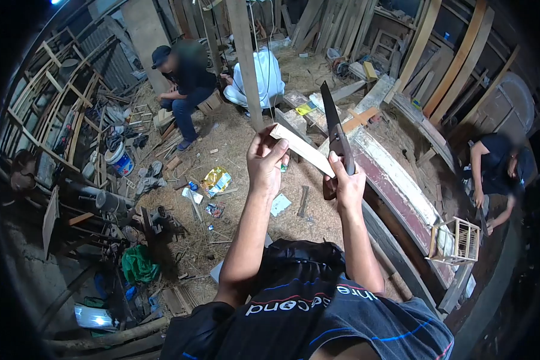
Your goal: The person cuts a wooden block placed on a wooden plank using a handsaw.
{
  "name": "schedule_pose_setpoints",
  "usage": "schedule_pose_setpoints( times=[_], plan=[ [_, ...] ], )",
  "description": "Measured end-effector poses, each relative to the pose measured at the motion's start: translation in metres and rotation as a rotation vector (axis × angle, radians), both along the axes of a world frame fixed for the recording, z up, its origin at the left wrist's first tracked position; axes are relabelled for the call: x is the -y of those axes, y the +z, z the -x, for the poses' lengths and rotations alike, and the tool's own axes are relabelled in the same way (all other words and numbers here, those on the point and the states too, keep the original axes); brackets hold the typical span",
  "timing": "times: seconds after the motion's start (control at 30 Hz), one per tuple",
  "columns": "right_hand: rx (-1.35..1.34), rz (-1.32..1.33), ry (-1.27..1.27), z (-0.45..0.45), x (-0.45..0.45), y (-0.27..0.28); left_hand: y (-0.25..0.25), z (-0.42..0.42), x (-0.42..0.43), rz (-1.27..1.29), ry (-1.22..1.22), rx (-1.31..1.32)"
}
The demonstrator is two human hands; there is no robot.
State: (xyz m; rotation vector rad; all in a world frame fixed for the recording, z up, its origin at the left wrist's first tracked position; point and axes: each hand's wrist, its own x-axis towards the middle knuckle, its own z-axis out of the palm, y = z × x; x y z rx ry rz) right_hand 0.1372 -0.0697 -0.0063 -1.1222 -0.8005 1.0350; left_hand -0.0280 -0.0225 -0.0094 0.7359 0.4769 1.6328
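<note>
As the pale, flat wooden strip [305, 150] slants before me, my left hand [264, 163] pinches one end, while my right hand [348, 186] grips a dark-bladed handsaw [335, 123] beside the other

Looks like a crowded timber workshop. Has a floor [225, 157] strewn with shavings [306, 71], offcuts [174, 163] and litter [215, 182]. Holds leaning planks [337, 29] along the far side, long boards [459, 60] at the upper right, slatted framework [54, 111] on the left and 1 upright post [246, 63] near the middle. Catches bright light [55, 2] from the upper left edge.
</note>
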Motion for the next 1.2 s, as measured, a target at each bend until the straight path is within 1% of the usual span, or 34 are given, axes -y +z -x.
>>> schedule_pose_setpoints(
  times=[0.17, 0.23, 0.27, 0.3, 0.4, 0.43, 0.47, 0.53, 0.57, 0.6, 0.7, 0.77, 0.8, 0.83, 0.87, 0.9, 0.93, 0.97, 1.0, 1.07, 1.1, 1.2],
  plan=[
    [0.014, 0.036, -0.042, -0.012, -0.008, -0.029, -0.025, -0.011, -0.016, 0.029, -0.023, 0.012],
    [-0.027, 0.042, -0.089, -0.014, -0.010, -0.028, -0.035, -0.019, -0.025, 0.014, -0.034, 0.029],
    [-0.046, 0.048, -0.115, -0.017, -0.011, -0.029, -0.039, -0.023, -0.029, 0.031, -0.048, 0.015],
    [-0.009, 0.064, -0.134, -0.025, -0.013, -0.037, -0.042, -0.026, -0.031, 0.053, -0.061, 0.001],
    [-0.010, 0.029, -0.140, -0.044, -0.020, -0.047, -0.056, -0.037, -0.041, 0.126, -0.083, -0.052],
    [-0.058, 0.032, -0.140, -0.050, -0.025, -0.052, -0.062, -0.041, -0.046, 0.151, -0.082, -0.080],
    [-0.018, 0.063, -0.152, -0.057, -0.028, -0.057, -0.070, -0.048, -0.051, 0.177, -0.078, -0.104],
    [0.066, 0.122, -0.165, -0.072, -0.038, -0.063, -0.091, -0.064, -0.059, 0.250, -0.073, -0.123],
    [0.138, 0.109, -0.195, -0.078, -0.045, -0.072, -0.102, -0.073, -0.065, 0.295, -0.053, -0.127],
    [0.149, 0.163, -0.184, -0.086, -0.049, -0.080, -0.113, -0.082, -0.072, 0.337, -0.031, -0.129],
    [0.186, 0.199, -0.212, -0.110, -0.061, -0.115, -0.145, -0.118, -0.093, 0.567, -0.014, -0.099],
    [0.180, 0.296, -0.236, -0.130, -0.065, -0.134, -0.183, -0.137, -0.111, 0.734, 0.015, -0.050],
    [0.177, 0.338, -0.245, -0.140, -0.070, -0.146, -0.201, -0.147, -0.122, 0.763, 0.030, -0.085],
    [0.184, 0.271, -0.314, -0.149, -0.077, -0.164, -0.218, -0.156, -0.133, 0.787, 0.046, -0.119],
    [0.243, 0.267, -0.348, -0.160, -0.081, -0.171, -0.234, -0.165, -0.146, 0.810, 0.061, -0.153],
    [0.238, 0.327, -0.344, -0.172, -0.085, -0.178, -0.250, -0.176, -0.160, 0.756, 0.080, -0.244],
    [0.232, 0.391, -0.342, -0.184, -0.088, -0.188, -0.271, -0.187, -0.177, 0.582, 0.081, -0.457],
    [0.231, 0.363, -0.359, -0.190, -0.092, -0.201, -0.294, -0.198, -0.197, 0.402, 0.077, -0.664],
    [0.259, 0.401, -0.342, -0.197, -0.095, -0.210, -0.315, -0.210, -0.216, 0.214, 0.068, -0.863],
    [0.311, 0.481, -0.307, -0.205, -0.097, -0.229, -0.338, -0.226, -0.253, 0.119, -0.106, -1.134],
    [0.343, 0.486, -0.334, -0.205, -0.099, -0.249, -0.350, -0.233, -0.273, 0.063, -0.196, -1.265],
    [0.328, 0.483, -0.363, -0.200, -0.099, -0.312, -0.397, -0.248, -0.320, -0.026, -0.460, -1.585]
  ],
)
